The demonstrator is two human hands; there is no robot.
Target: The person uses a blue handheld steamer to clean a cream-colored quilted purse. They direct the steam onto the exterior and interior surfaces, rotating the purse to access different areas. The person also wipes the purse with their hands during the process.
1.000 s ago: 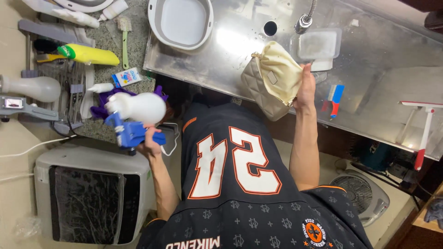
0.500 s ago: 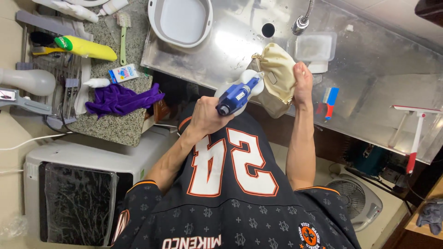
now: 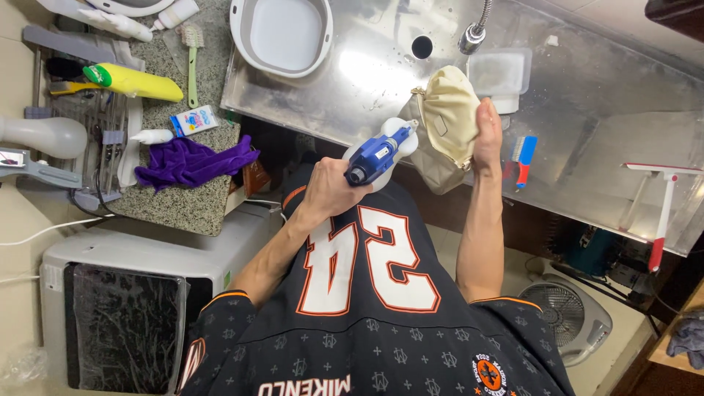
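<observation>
My left hand grips a blue-and-white spray bottle, its nozzle pointing at a cream fabric bag. My right hand holds that bag up by its right side over the steel sink counter. Bottle and bag nearly touch. My dark jersey fills the lower part of the head view.
A white basin, a faucet and a clear plastic tub sit on the steel. A blue-and-red brush and a squeegee lie to the right. A purple cloth, yellow bottle, white appliance and floor fan are nearby.
My left hand has carried the spray bottle from the stone counter on the left over to the bag. The purple cloth stays behind on the counter. My right hand kept holding the bag.
</observation>
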